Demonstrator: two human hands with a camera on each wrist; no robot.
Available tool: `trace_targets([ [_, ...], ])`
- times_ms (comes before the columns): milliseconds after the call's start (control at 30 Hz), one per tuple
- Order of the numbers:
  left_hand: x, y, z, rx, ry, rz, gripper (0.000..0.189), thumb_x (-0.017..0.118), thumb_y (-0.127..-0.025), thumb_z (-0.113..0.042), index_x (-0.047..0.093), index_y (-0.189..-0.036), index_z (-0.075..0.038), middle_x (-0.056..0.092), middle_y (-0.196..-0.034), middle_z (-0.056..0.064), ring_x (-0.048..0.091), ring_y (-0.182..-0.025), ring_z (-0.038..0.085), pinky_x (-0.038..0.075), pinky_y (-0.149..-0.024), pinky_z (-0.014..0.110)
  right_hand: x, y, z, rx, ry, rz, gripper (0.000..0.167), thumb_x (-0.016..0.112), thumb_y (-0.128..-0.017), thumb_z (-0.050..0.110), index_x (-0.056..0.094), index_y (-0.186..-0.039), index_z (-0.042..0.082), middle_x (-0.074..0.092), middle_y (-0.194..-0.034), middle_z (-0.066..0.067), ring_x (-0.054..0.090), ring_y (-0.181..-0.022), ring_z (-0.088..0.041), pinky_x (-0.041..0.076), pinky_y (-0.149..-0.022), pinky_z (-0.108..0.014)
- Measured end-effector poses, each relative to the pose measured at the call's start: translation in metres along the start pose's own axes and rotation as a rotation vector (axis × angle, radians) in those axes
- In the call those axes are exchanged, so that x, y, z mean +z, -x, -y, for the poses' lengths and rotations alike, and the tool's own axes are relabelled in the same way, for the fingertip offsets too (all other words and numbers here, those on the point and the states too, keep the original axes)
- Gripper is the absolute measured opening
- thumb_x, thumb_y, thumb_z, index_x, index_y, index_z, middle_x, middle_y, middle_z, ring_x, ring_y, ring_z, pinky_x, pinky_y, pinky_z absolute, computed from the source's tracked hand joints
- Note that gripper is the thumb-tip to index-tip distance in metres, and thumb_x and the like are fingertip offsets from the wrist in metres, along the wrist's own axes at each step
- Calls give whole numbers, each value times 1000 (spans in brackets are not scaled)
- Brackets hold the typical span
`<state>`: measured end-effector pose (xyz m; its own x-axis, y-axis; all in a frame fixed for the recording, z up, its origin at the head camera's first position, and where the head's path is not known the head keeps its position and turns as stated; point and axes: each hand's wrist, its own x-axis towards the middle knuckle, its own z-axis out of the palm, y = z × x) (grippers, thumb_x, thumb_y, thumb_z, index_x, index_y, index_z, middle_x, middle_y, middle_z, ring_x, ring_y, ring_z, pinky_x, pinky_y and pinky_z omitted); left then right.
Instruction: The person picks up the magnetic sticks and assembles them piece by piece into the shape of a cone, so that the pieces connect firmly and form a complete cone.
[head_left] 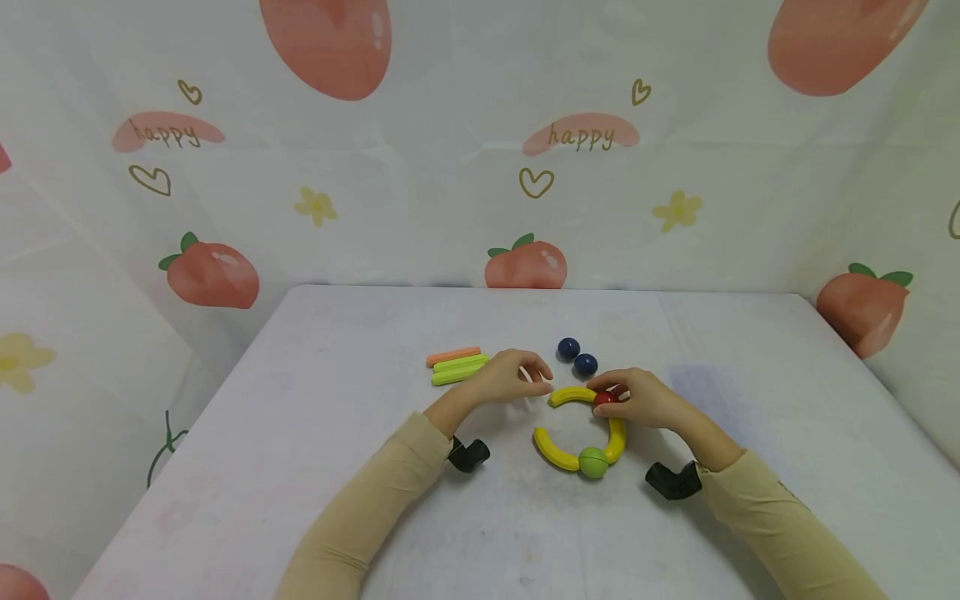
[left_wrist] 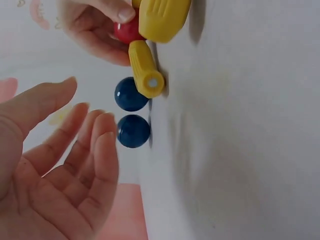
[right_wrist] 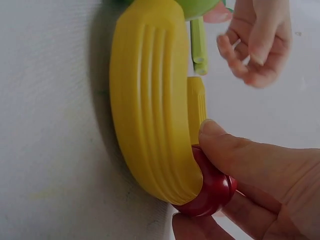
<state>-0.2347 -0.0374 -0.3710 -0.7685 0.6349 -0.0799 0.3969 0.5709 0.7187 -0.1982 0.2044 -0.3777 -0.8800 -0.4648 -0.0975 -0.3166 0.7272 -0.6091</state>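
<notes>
My right hand [head_left: 643, 398] pinches a red ball [right_wrist: 212, 187] between thumb and fingers, at the joint between two yellow curved pieces [head_left: 573, 395]. In the right wrist view the ball sits against the end of the nearer curved piece [right_wrist: 150, 100]. A green ball [head_left: 593, 462] joins that piece to a third yellow curved piece [head_left: 555, 451], so the chain makes a ring with a gap on its left. My left hand [head_left: 512, 377] is held near that gap, fingers relaxed and holding nothing, as the left wrist view shows its palm [left_wrist: 65, 185].
Two dark blue balls [head_left: 586, 365] lie behind the ring. To the left of my left hand are two yellow-green sticks [head_left: 459, 369] and an orange stick [head_left: 453, 357]. A black wrist camera [head_left: 469, 456] hangs below each sleeve. A patterned cloth [head_left: 420, 167] stands behind the white table [head_left: 337, 333].
</notes>
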Motion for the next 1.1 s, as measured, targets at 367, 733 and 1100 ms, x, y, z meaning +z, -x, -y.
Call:
trace_targets([
  [367, 4, -35, -12, 54, -19, -78, 23, 63, -89, -17, 62, -109, -7, 63, -103, 8, 58, -87, 17, 47, -76, 16, 0, 0, -3, -8, -16, -2, 36, 69, -83, 16, 63, -114, -1, 66, -112, -19, 62, -94, -29, 54, -81, -40],
  [733, 17, -59, -20, 70, -186, 16, 37, 58, -92, -17, 55, -129, -13, 56, -131, 4, 56, -93, 14, 46, -82, 16, 0, 1, -3, -25, -35, -10, 37, 70, -83, 18, 64, -114, -1, 66, -110, -18, 62, -93, -28, 54, -76, -34],
  [1100, 26, -63, -23, -33, -326, 26, 36, 65, -87, -20, 60, -122, -14, 61, -120, 2, 56, -108, 14, 44, -97, 24, 0, 1, -4, -18, -10, -7, 37, 70, -82, 19, 64, -113, -1, 66, -110, -19, 60, -93, -28, 54, -78, -38],
])
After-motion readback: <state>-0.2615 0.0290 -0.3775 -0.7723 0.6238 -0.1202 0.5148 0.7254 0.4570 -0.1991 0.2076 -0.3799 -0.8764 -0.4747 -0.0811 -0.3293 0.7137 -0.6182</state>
